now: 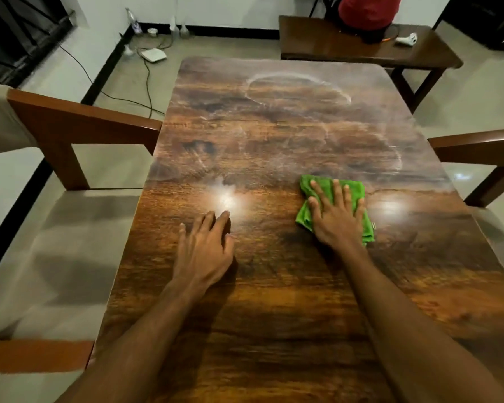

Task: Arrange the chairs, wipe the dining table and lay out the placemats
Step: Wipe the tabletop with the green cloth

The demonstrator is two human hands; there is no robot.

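The cloth (304,212), green and bunched, lies on the desk (274,301) right of centre, about midway along its length. The right grip (336,216) lies flat on it, open-handed, with fingers straight and spread, pressing rather than clutching. A spread palm likely puts even weight over a wide patch, which suits wiping. The left grip (204,248) is open too, its fingers straight and close together. It rests on bare wood left of the cloth and apart from it, probably as a brace while the person leans in.

Pale smears (297,85) curl in rings over the far half of the desk. The near half shows glossy wood with two lamp glares. The wiping looks part done, and the hazy far half likely needs another pass. No placemats show, so that step is judged not yet begun.

The left chair (82,123) has its arm against the desk's left edge, and the right chair (477,146) stands just beside the right edge. Both seem already drawn in. Beyond the far end a second desk (317,45) carries a red thing (367,10) and a white device (406,39). Cables (146,82) trail on the floor (221,45) at the far left.
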